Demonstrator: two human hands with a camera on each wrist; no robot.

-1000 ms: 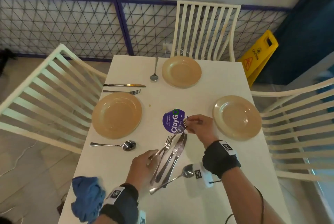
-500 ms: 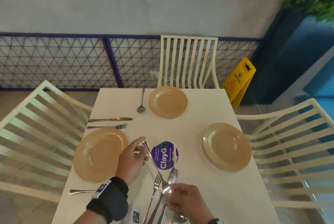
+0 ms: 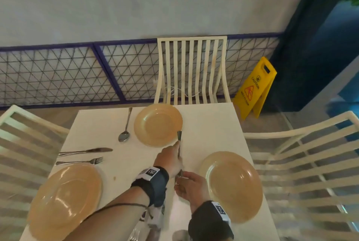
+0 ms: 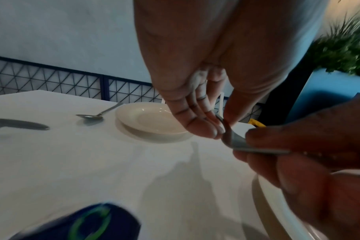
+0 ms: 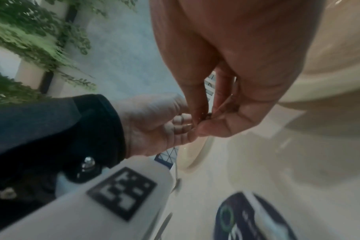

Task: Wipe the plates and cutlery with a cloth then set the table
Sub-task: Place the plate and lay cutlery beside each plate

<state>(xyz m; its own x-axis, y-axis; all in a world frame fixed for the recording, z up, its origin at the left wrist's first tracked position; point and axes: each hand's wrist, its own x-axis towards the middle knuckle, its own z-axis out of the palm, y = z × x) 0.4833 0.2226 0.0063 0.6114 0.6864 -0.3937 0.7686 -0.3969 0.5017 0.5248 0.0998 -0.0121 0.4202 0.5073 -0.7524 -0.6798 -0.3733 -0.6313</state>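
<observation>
Lying at the left of the white, smooth worktop is a round, glossy tan plate, with a slim metal fork and a knife side by side just beyond it. Farther on, a steel spoon lies beside a second round plate at the far edge, in front of a cream slatted chair. Near the middle, the left hand pinches a thin metal piece of cutlery between thumb and fingers; its flat handle end points toward the far plate, and which kind of piece it is cannot be told. Just nearer, the right hand has its fingers curled round the other end of the same piece and touches the left hand. To their right sits a third tan plate, its rim shining. A round purple sticker shows on the worktop in the wrist views, blurred. A yellow plastic wet-floor sign stands on the floor at far right.
</observation>
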